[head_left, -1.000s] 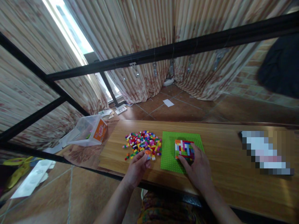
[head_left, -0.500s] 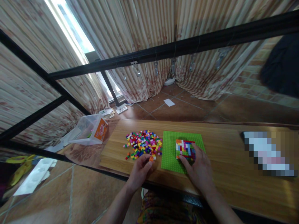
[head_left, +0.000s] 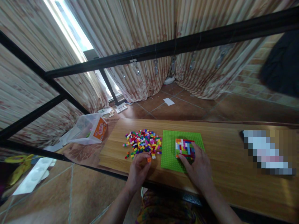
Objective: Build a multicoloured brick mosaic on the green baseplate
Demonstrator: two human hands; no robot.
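My left hand [head_left: 138,169] pinches a small orange toy brick [head_left: 149,160] between thumb and fingertips, just in front of the loose brick pile [head_left: 143,141]. The pile mixes many colours. On the green studded baseplate [head_left: 168,155] sits a block built of multicoloured bricks [head_left: 183,147]. Around that block is my right hand [head_left: 199,168], its thumb at the near left corner and its fingers along the right side. Part of the block's right and near side is hidden by this hand.
Everything rests on a wooden table [head_left: 226,149]. A blurred-out flat object [head_left: 268,154] lies at its right. Beyond the left end is a clear plastic box [head_left: 87,129] with an orange label. A black metal bar [head_left: 151,53] crosses in front of the curtains.
My left hand has shifted slightly, and the orange brick is turned so that its studs show more. My right hand stays at the brick block.
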